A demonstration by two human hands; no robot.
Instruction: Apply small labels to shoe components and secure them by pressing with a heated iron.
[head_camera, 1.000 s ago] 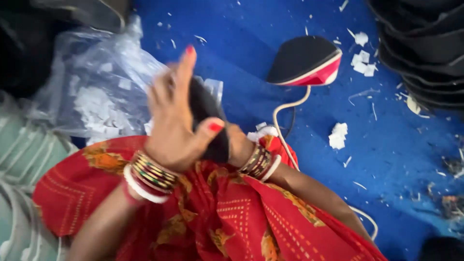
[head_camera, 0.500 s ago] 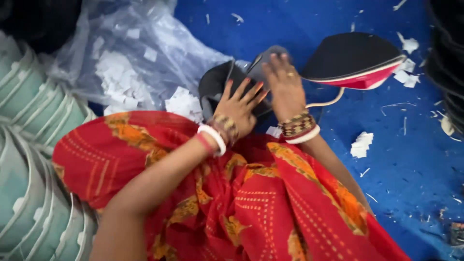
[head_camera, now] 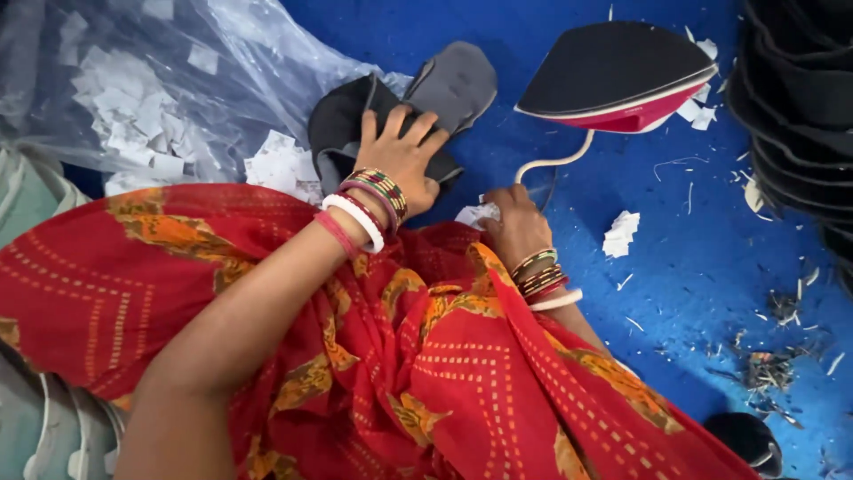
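Red patterned cloth (head_camera: 426, 373) fills the lower frame. At mid-frame the left hand (head_camera: 402, 160) lies flat, fingers spread, pressing dark insole pieces (head_camera: 355, 116). Just right, the right hand (head_camera: 514, 222) pinches a white paper scrap (head_camera: 475, 214), fingers curled. Beyond, a grey insole (head_camera: 458, 80) overlaps them on the blue floor (head_camera: 693, 258), near an upturned iron (head_camera: 617, 76). Crinkled clear plastic (head_camera: 160, 80) crowds the upper left; stacked black soles (head_camera: 800, 98) line the right edge.

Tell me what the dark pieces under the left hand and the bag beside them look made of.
Dark pieces: likely felt or foam sheet, matte grey-black, edges cleanly cut, pressed by the left hand. Bag: thin clear plastic film, glossy and wrinkled, white scraps showing through.
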